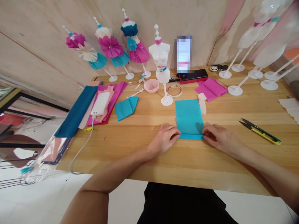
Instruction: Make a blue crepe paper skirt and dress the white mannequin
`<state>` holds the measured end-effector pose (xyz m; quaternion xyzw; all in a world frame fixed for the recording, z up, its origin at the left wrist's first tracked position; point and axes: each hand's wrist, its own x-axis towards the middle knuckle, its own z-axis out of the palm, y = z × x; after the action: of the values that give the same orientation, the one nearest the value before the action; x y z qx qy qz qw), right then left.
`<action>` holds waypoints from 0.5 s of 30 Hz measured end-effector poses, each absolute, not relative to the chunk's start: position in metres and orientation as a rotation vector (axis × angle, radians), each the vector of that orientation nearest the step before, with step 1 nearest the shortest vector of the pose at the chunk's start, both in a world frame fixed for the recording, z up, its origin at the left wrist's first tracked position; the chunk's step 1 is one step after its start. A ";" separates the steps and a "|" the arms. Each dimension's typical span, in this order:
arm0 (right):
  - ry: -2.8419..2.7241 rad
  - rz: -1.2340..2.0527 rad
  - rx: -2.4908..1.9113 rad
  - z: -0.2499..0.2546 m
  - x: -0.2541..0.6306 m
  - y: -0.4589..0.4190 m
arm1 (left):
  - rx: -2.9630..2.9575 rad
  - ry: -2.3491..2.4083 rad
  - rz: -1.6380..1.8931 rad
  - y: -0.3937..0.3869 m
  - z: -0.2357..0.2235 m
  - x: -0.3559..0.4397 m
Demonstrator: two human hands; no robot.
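A turquoise paper strip (188, 116) lies flat on the wooden table (144, 149), running away from me. Its near end is folded over into a narrow band. My left hand (164, 138) pinches the left corner of that fold, fingers closed on the paper. On the other side, my right hand (218, 137) pinches the right corner the same way. A bare white mini mannequin (161, 62) on a stand rises just beyond the strip.
Yellow-handled thread snips (260, 130) lie to the right. Pink paper sheets (211, 88), a folded turquoise piece (126, 107), a tape roll (174, 90), a pink bowl (151, 85) and a white power bank (100, 103) on stacked papers sit behind. Dressed mannequins (109, 46) line the wall.
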<state>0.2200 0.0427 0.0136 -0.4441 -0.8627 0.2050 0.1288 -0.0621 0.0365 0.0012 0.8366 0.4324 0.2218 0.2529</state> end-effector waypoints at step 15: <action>-2.598 0.467 -1.290 0.012 0.223 0.042 | 2.331 1.271 0.444 0.035 0.006 -0.061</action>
<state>0.2232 0.0416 0.0125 -0.4369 -0.8797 0.1582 0.1014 -0.0610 0.0347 0.0063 0.8441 0.4604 0.1609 0.2229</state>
